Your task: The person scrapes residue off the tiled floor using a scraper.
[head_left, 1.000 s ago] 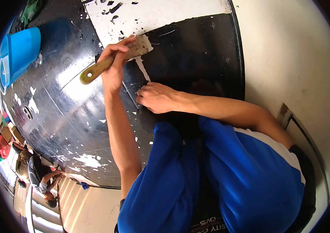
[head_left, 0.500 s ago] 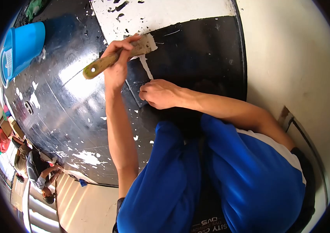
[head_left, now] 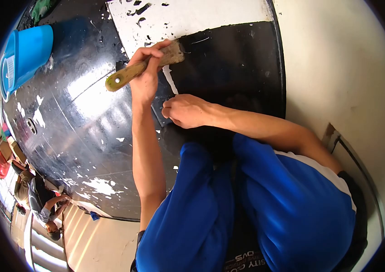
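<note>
Slanting through the left hand [head_left: 145,82] — scraper [head_left: 129,74]

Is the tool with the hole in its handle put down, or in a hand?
In a hand: the left hand grips the tool around its middle, the holed end sticking out.

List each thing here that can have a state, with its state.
Flat brown wooden-handled tool, gripped at a slant
Left hand, closed around it
Right hand, fingers curled, grip unclear
Glossy black surface, chipped, showing white
Blue plastic bucket, untouched
Green cloth, bunched up
Small black flakes, scattered
</note>
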Demonstrator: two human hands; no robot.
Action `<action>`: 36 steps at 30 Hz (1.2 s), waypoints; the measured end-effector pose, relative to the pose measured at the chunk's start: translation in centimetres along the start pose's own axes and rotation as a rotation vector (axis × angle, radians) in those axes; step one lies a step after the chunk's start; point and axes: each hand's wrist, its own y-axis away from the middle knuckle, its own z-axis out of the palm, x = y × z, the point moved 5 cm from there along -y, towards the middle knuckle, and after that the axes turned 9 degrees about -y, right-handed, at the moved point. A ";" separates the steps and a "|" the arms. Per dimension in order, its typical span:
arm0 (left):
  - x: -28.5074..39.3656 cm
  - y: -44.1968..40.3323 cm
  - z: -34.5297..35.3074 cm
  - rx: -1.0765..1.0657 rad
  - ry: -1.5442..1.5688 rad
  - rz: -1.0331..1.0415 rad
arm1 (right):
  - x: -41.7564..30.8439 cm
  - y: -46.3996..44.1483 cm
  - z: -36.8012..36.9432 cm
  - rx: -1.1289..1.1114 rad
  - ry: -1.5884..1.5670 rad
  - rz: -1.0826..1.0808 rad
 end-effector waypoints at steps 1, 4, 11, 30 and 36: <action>-0.3 0.1 -0.9 0.014 -0.026 -0.010 | 0.2 -0.1 0.0 0.010 0.008 -0.014; -0.9 0.2 -3.8 0.073 -0.001 -0.037 | 0.6 0.1 0.8 0.033 0.013 -0.039; -0.3 0.3 -1.6 0.088 -0.018 -0.018 | 0.4 0.1 0.4 0.019 0.012 -0.040; -0.3 0.9 -2.2 0.112 0.074 0.096 | 0.5 0.2 0.6 0.025 0.031 -0.049; -0.4 0.8 -0.9 -0.004 0.061 0.036 | 0.7 0.1 0.7 0.035 -0.001 -0.045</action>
